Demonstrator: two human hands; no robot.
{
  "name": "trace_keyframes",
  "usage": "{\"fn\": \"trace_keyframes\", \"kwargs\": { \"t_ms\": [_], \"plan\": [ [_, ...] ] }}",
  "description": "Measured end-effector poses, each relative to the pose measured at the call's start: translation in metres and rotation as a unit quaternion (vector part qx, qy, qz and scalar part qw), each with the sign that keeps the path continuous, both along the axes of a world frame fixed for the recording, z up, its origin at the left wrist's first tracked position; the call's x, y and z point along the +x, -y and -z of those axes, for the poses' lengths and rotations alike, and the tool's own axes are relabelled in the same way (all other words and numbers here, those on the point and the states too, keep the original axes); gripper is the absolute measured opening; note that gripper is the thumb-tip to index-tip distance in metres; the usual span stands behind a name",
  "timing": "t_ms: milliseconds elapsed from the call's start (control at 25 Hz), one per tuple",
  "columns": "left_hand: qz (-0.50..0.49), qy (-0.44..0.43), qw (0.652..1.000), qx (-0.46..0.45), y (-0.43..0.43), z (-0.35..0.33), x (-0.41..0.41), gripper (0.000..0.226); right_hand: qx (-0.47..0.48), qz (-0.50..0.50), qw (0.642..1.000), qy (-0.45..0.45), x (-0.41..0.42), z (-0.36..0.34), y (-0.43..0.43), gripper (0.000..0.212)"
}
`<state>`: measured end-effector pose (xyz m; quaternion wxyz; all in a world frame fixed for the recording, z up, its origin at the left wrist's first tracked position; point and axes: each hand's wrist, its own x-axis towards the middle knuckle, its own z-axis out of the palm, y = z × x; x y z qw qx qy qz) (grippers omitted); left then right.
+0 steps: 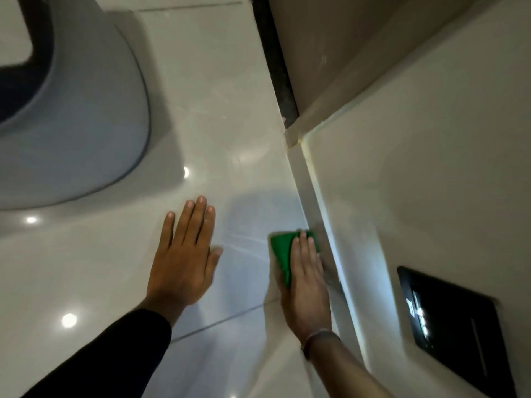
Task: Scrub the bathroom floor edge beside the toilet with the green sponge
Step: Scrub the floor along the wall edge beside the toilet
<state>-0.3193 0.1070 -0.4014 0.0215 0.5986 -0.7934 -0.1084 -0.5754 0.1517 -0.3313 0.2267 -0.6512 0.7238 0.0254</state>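
**Down low, scrubbing along the skirting**

Right hand point(306, 278) laid flat over the green sponge point(283, 254), fingers stretched forward and pressing it to the glossy floor point(230, 124), not curled around it. Sponge set at the very margin of the tile, touching or just beside the pale skirting strip point(313, 196) at the foot of the wall point(416, 139); probably placed so to reach the grime line where tile meets strip. Left hand point(184, 254) spread palm-down on bare tile, fingers extended and holding nothing, black sleeve point(115, 354) behind it; likely planted as a prop for a leaning body. Toilet point(74, 124) well off to the left, with open floor between it and both hands. Dark gap point(278, 67) farther along the same edge. Black panel point(448, 320) mounted on the wall, near the right wrist. Scrubbing judged under way, with more edge ahead.
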Motion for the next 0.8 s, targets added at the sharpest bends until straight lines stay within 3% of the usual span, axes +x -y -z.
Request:
{"fn": "trace_keyframes", "kwargs": {
  "t_ms": [160,320,640,800],
  "plan": [
    [-0.007,0.007,1.0,0.002,0.0,-0.004,-0.002,0.078,-0.023,-0.053,0.998,0.021,0.02,0.004,0.081,0.074],
    [-0.006,0.009,1.0,0.009,0.001,-0.006,-0.003,0.077,-0.051,-0.03,0.998,0.037,0.043,0.014,0.154,0.07],
    [-0.006,0.029,0.999,0.022,0.0,-0.008,-0.002,0.078,-0.029,-0.041,0.999,0.012,0.013,0.008,0.064,0.079],
    [-0.004,0.009,1.0,0.018,0.001,-0.008,-0.002,0.077,-0.048,-0.038,0.998,0.016,0.037,0.011,0.126,0.07]
  ]
}}
